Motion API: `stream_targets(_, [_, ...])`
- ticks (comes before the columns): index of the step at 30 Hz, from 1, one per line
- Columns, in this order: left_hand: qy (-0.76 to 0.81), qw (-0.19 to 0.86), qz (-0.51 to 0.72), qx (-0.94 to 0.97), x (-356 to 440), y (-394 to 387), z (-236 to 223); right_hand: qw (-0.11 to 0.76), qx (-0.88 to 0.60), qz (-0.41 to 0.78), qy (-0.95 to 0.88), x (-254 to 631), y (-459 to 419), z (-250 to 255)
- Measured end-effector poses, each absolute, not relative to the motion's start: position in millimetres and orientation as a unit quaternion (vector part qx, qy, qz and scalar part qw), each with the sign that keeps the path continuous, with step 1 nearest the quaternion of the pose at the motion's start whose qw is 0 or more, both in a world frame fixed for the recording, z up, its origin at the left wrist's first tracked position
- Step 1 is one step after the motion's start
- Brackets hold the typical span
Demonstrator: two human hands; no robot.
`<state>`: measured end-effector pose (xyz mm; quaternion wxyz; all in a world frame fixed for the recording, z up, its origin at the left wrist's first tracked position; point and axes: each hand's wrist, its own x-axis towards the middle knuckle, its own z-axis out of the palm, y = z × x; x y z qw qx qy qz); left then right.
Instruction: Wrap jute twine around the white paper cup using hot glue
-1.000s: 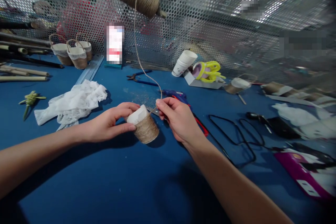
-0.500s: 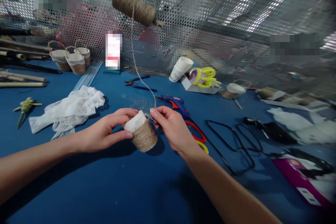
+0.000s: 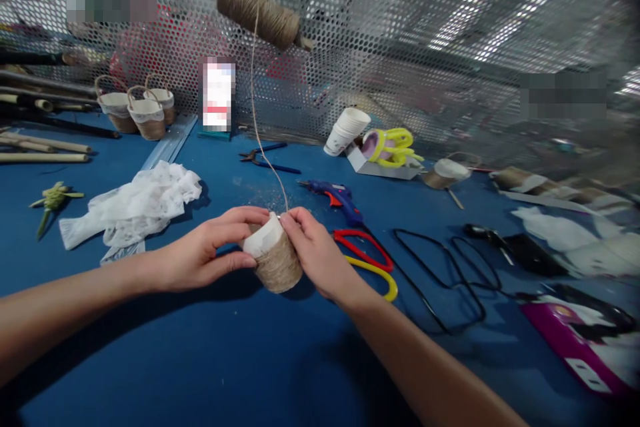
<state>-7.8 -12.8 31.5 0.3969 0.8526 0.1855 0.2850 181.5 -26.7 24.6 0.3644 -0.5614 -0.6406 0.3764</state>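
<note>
A small white paper cup [image 3: 278, 265], its lower part wrapped in brown twine, is tilted in front of me. My left hand [image 3: 220, 250] grips its white rim end, thumb on the near side and fingers over the far side. At the cup's right side, my right hand [image 3: 313, 247] pinches the jute twine [image 3: 270, 165] close against the wrapped wall. From there the strand runs slackly up to a twine spool [image 3: 257, 10] on a stick by the perforated screen. The right fingertips are partly hidden behind the cup.
Red-and-yellow-handled scissors [image 3: 367, 250] and a blue glue gun [image 3: 337, 199] lie right of my hands, pliers [image 3: 270, 157] beyond. White lace [image 3: 135, 203] is heaped left. Small twine baskets [image 3: 147, 119] and stacked paper cups [image 3: 347, 130] stand behind; a black cord [image 3: 435, 280] loops right.
My right hand has moved left and in against the cup with the twine, uncovering more of the scissors' handles. My left hand keeps its hold. The camera view has tilted up a little.
</note>
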Motion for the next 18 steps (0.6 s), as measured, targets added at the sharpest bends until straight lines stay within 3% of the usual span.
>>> stream_targets(9, [0.21, 0.408, 0.298, 0.837, -6, -12, 25, 0.377, -0.583, 0.254, -0.673, 182, -27, 26])
stream_targets(18, [0.38, 0.512, 0.231, 0.735, 4, -28, 32, 0.332, -0.54, 0.043, -0.772, 169, -37, 22])
